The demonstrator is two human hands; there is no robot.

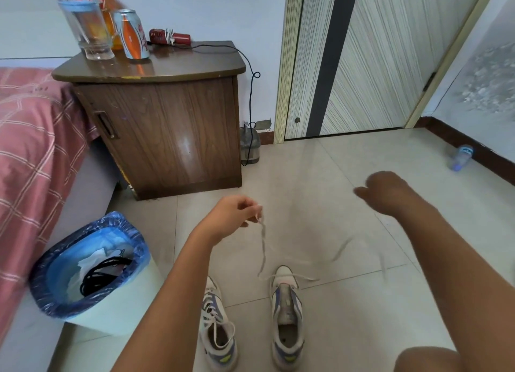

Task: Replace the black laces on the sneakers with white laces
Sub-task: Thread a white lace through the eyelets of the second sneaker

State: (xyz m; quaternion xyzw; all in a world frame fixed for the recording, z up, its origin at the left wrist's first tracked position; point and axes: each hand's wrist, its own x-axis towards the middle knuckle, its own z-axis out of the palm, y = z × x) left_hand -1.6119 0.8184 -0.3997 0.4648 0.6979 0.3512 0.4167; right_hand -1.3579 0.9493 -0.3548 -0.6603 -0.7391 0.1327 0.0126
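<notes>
Two white and blue sneakers stand on the tiled floor in front of me. The left sneaker is laced with a white lace. The right sneaker has a white lace only through its eyelets nearest the toe. My left hand pinches one end of that lace, raised above and left of the shoe's toe. My right hand is raised farther right, blurred, with curled fingers. Blurred lace streaks hang below it, and I cannot tell whether it grips them. The black laces lie in the bin.
A bin with a blue liner stands at the left beside the bed. A wooden nightstand with a glass, a can and a red device is ahead. A closed door and a plastic bottle are at the right.
</notes>
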